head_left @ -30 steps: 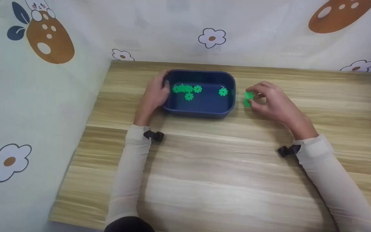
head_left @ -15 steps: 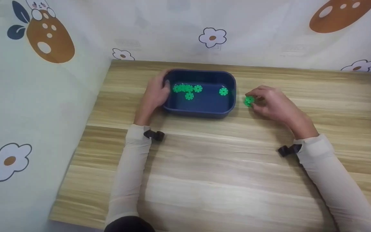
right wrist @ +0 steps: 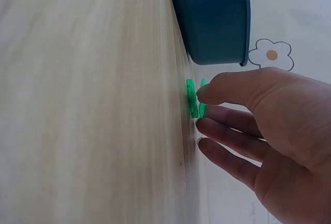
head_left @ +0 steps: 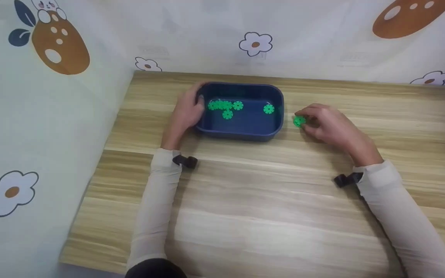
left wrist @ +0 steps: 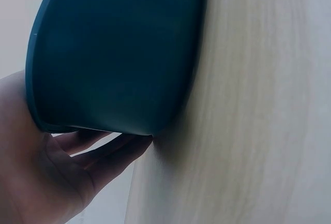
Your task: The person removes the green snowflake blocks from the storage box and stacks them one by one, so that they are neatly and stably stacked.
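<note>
At the left end of a dark blue plastic bin [head_left: 242,136], my left hand [head_left: 187,110] grips the wall, thumb over the rim and fingers along the outside. Several green notched plastic discs [head_left: 227,114] lie on the bin's floor, most bunched at the left, with one apart at the right. Just right of the bin, my right hand [head_left: 325,121] pinches a green notched disc [right wrist: 202,111] between thumb and fingers. Close beneath it, another green disc [right wrist: 191,98] lies flat on the table; from above the two overlap.
The wood-grain table [head_left: 245,200] runs back to a pale wall covering [head_left: 207,38] printed with flowers and brown shapes. Dark wrist devices [head_left: 185,161] sit at both cuffs.
My right hand has come down slightly toward the near side, and its disc now overlaps the one on the table. My left hand and the bin stay put.
</note>
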Demonstrator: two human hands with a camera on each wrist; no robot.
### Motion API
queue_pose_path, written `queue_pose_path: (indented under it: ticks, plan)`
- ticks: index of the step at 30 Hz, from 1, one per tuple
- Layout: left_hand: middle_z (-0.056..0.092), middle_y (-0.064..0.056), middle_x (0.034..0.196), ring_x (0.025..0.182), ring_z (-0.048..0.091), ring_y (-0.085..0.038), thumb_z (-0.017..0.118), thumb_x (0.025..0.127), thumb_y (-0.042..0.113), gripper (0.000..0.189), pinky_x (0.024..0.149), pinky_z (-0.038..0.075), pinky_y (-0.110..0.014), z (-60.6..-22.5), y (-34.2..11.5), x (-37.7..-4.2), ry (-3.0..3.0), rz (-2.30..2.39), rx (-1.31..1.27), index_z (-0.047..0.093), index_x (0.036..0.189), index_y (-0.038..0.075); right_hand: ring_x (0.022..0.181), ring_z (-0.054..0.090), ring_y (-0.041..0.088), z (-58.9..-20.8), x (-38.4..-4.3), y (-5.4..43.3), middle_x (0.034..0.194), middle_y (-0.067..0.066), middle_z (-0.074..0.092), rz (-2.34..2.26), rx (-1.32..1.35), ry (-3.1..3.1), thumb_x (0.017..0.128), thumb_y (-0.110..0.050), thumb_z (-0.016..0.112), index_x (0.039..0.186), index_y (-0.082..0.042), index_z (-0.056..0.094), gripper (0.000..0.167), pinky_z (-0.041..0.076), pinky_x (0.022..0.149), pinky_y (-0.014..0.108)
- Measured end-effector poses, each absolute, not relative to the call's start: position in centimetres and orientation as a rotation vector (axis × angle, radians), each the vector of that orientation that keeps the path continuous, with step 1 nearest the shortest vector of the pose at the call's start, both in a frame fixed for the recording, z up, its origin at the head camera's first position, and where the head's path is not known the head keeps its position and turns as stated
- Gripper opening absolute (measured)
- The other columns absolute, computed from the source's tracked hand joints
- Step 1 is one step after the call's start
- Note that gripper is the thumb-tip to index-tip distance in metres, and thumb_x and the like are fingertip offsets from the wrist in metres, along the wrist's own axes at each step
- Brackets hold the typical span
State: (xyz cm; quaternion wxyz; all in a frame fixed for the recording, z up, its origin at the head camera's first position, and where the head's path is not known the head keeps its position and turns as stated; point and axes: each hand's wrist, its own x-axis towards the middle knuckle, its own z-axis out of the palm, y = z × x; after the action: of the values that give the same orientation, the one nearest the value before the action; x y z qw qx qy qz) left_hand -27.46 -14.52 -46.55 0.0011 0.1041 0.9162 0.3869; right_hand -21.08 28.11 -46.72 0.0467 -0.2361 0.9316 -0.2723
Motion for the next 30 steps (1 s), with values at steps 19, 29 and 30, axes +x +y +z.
queue_pose_path:
  ticks: [19,29,30]
  plan:
    - [0.055,-0.008,0.164,0.155,0.047,-0.023,0.047,0.109,0.008,0.052,0.132,0.035,-0.042,-46.54,-14.55,-27.46,2.849,1.222,0.291,0.049,0.161,0.015,0.117,0.069,0.033,-46.65,-21.11,28.21,0.132,0.014,0.073,-0.807,-0.681,2.828,0.095,-0.007,0.078,0.138,-0.006,0.072,0.044,0.056,0.104,0.056]
    - [0.058,-0.009,0.16,0.153,0.051,-0.024,0.048,0.109,0.009,0.051,0.131,0.037,-0.042,-46.71,-14.62,-27.55,2.874,1.222,0.329,0.051,0.16,0.013,0.115,0.07,0.033,-46.8,-21.1,28.32,0.129,0.015,0.074,-0.823,-0.701,2.828,0.095,-0.006,0.079,0.138,-0.004,0.071,0.044,0.057,0.102,0.055]
    - [0.059,-0.01,0.16,0.152,0.051,-0.024,0.048,0.109,0.008,0.051,0.13,0.037,-0.042,-46.72,-14.64,-27.55,2.876,1.225,0.34,0.051,0.159,0.013,0.114,0.07,0.033,-46.82,-21.13,28.32,0.129,0.015,0.074,-0.828,-0.702,2.825,0.095,-0.007,0.079,0.138,-0.004,0.071,0.044,0.057,0.102,0.054]
